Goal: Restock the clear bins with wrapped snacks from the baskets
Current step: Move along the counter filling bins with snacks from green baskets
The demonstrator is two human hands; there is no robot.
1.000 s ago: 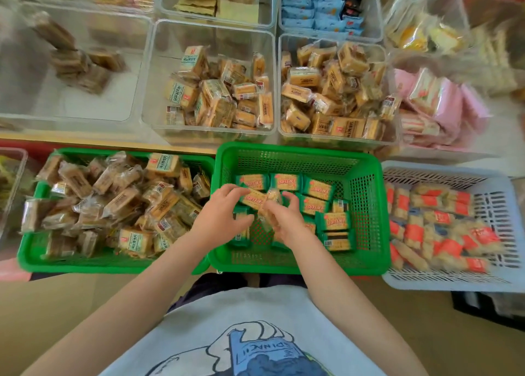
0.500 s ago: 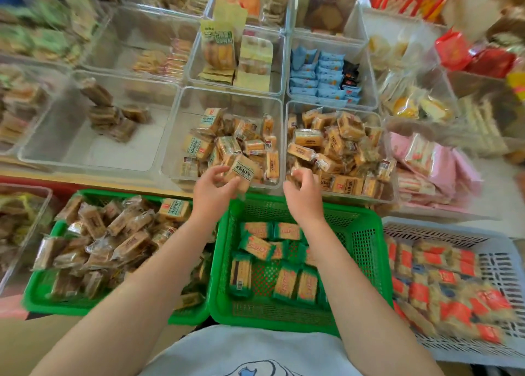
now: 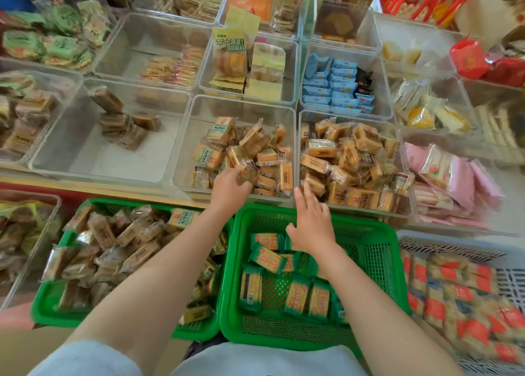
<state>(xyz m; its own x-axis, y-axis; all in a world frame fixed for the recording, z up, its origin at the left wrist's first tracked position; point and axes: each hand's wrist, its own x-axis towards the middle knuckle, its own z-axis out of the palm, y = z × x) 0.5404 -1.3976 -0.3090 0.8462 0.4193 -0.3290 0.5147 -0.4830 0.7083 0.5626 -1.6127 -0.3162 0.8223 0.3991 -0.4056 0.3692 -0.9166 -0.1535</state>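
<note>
The left hand point(image 3: 230, 186) reaches over the front wall of a clear bin point(image 3: 187, 148) and curls round what looks like a wrapped snack point(image 3: 247, 173), though blur hides its label. The right hand point(image 3: 311, 225), fingers spread, hovers above the middle green basket point(image 3: 380, 250), at the next clear bin's point(image 3: 403, 205) near edge.

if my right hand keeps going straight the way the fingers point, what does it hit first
Probably the wrapped snacks at the near edge of the clear bin just ahead. The right hand is open, fingertips at that bin's front wall; height above the rim is unclear.
</note>
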